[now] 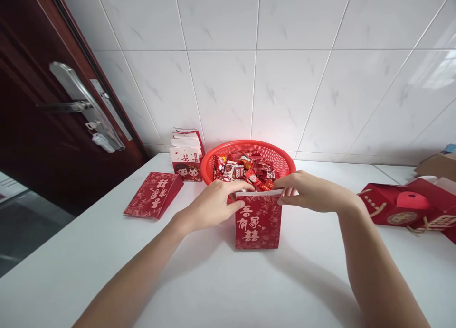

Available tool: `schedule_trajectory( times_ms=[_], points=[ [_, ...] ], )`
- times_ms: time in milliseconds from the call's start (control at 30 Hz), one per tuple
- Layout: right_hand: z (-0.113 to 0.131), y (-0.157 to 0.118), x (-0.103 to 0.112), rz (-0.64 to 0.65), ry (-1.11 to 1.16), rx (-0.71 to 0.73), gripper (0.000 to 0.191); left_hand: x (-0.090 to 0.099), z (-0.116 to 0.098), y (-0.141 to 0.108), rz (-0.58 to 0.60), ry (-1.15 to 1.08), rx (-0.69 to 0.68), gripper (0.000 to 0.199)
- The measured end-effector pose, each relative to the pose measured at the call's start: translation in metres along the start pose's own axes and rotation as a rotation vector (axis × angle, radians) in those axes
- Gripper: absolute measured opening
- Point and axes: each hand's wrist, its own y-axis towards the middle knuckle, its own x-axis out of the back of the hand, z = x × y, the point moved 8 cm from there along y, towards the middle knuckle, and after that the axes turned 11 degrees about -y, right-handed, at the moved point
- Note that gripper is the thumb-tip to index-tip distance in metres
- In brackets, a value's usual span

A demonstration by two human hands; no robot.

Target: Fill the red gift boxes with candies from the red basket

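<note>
A red paper gift bag [261, 226] with white lettering stands upright on the white table, its top edge toward the basket. My left hand [217, 202] pinches the bag's upper left edge, thumb on the front and fingers over the rim. On the upper right edge, my right hand [309, 191] grips in the same way. Just behind the bag is a red plastic basket [285, 159] holding many wrapped candies [251, 169]. What is inside the bag cannot be seen.
Left of the basket, a red bag [151, 195] lies flat near several standing white-and-red card boxes [187, 157]. Red boxes with gold cord [399, 207] and a brown carton [438, 164] sit at right. A tiled wall [221, 81] backs the table; a dark door [32, 81] is at left.
</note>
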Motion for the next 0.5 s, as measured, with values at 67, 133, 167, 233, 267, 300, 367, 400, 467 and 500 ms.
schedule_trajectory(
  times_ms=[67, 133, 167, 233, 267, 300, 367, 400, 467, 500],
  points=[
    [0.0001, 0.0024, 0.0008, -0.021, -0.03, -0.001, 0.014, -0.0001, 0.0005, 0.0008, -0.003, 0.004, 0.007, 0.038],
    [-0.0001, 0.004, 0.0004, -0.026, -0.052, -0.005, 0.015, 0.0003, -0.0011, 0.0008, -0.001, 0.011, -0.002, 0.039],
    [0.0, 0.0044, 0.0001, -0.026, -0.054, -0.003, 0.015, 0.0003, -0.0023, 0.0006, 0.004, 0.013, -0.011, 0.038],
    [0.0001, 0.0045, 0.0004, -0.031, -0.037, 0.011, 0.014, 0.0002, -0.0045, 0.0005, 0.015, 0.006, -0.032, 0.031],
    [-0.0001, 0.0043, 0.001, -0.036, -0.022, 0.022, 0.012, -0.0001, -0.0053, 0.0005, 0.022, -0.002, -0.041, 0.026],
    [-0.0005, 0.0039, 0.0017, -0.041, -0.007, 0.033, 0.011, -0.0004, -0.0057, 0.0006, 0.03, -0.01, -0.046, 0.02],
    [-0.003, 0.003, 0.0036, -0.055, 0.016, 0.042, 0.009, -0.0012, -0.0056, 0.0008, 0.043, -0.015, -0.043, 0.009],
    [-0.0049, 0.0026, 0.0042, -0.058, 0.027, 0.039, 0.01, -0.0017, -0.0055, 0.0008, 0.052, -0.015, -0.039, 0.006],
    [-0.0078, 0.0021, 0.0046, -0.053, 0.049, 0.037, 0.018, -0.003, -0.006, 0.0007, 0.073, -0.015, -0.035, 0.006],
    [-0.0079, 0.0021, 0.0043, -0.045, 0.063, 0.047, 0.024, -0.0035, -0.0067, 0.0005, 0.083, -0.018, -0.037, 0.007]
  ],
)
